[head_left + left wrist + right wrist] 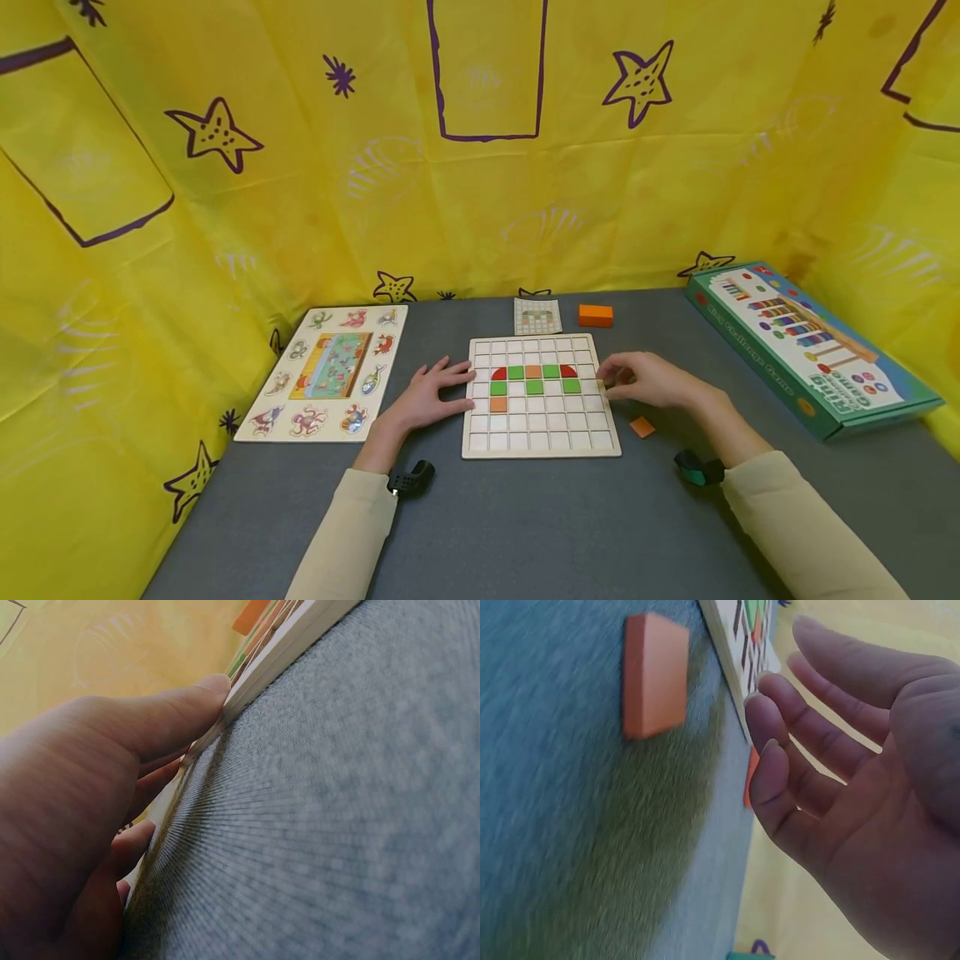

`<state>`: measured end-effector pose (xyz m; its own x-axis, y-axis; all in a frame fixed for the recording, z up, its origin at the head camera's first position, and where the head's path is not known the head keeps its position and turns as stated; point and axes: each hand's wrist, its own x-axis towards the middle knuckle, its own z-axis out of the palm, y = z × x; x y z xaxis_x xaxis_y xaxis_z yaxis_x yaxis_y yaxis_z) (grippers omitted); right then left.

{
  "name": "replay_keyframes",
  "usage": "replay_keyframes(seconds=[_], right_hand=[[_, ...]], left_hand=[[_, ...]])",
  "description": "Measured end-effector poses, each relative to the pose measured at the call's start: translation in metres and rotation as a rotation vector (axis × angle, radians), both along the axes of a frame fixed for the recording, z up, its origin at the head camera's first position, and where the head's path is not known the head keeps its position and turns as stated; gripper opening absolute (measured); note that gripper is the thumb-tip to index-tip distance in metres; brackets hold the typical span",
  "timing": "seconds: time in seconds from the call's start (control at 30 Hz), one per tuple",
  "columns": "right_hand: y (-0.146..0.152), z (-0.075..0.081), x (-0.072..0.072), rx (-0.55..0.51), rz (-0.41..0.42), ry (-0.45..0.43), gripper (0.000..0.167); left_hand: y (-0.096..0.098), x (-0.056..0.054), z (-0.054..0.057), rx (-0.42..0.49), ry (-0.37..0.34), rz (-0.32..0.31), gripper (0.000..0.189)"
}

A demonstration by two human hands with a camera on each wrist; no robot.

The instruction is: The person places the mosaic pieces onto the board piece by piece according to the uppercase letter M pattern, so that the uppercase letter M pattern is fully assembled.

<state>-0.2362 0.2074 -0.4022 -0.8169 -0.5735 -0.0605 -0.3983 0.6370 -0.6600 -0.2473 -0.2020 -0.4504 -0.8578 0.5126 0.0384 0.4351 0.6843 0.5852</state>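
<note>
A pale wooden grid board (538, 423) lies on the dark table, with red rounded-corner, green and orange tiles in some of its squares. My left hand (425, 402) touches the board's left edge, its fingers spread and fairly straight. In the left wrist view, the thumb (176, 716) presses on the board's rim (262, 671). By the right edge hovers my right hand (651, 379), fingers loosely bent; nothing shows between them in the right wrist view. A loose orange square tile (642, 427) lies on the table below that hand, apart from it.
Behind the board are a small pattern card (537, 317) and an orange block (596, 316). A sea-animal puzzle board (322, 375) lies on the left. To the right is a green game box (810, 350). Yellow patterned cloth (480, 208) hangs around the table.
</note>
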Motion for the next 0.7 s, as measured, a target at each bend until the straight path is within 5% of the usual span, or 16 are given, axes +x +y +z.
replay_keyframes(seconds=[0.7], right_hand=[[0.029,-0.004,0.026,0.041,0.067,-0.092,0.029]], left_hand=[[0.0,0.0,-0.001,0.009,0.008,-0.001,0.061]])
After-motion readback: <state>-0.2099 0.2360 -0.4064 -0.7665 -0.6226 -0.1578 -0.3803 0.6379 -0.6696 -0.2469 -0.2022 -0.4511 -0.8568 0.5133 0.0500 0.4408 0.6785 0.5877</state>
